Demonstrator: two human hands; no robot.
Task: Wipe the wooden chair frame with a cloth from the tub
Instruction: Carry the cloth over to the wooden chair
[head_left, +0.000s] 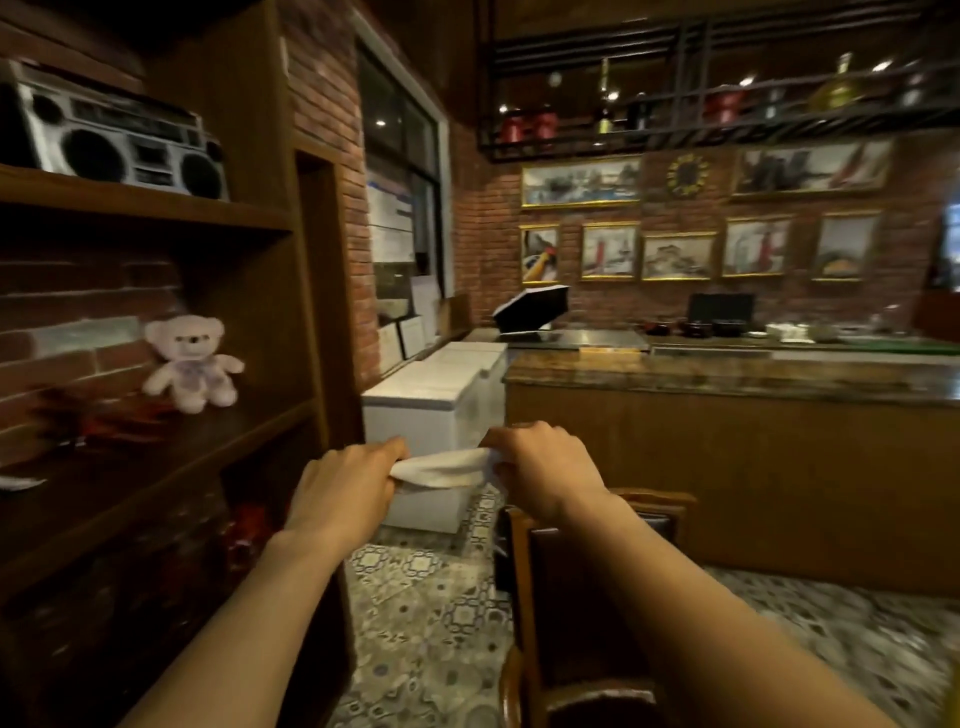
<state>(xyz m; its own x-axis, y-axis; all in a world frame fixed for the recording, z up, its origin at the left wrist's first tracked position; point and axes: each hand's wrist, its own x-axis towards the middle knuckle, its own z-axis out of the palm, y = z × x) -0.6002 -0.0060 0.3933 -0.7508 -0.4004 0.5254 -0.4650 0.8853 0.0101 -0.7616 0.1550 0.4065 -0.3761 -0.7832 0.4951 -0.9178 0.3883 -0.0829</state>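
Note:
A white cloth is stretched and twisted between my two hands at chest height. My left hand grips its left end and my right hand grips its right end. Below my right forearm stands the wooden chair, with a brown frame and a dark padded back; its top rail shows just past my right wrist. The cloth is held above and left of the chair, not touching it. No tub is in view.
A dark wooden shelf unit with a teddy bear and a boombox stands close on the left. White chest freezers sit ahead, a wooden counter to the right. Patterned tile floor lies between.

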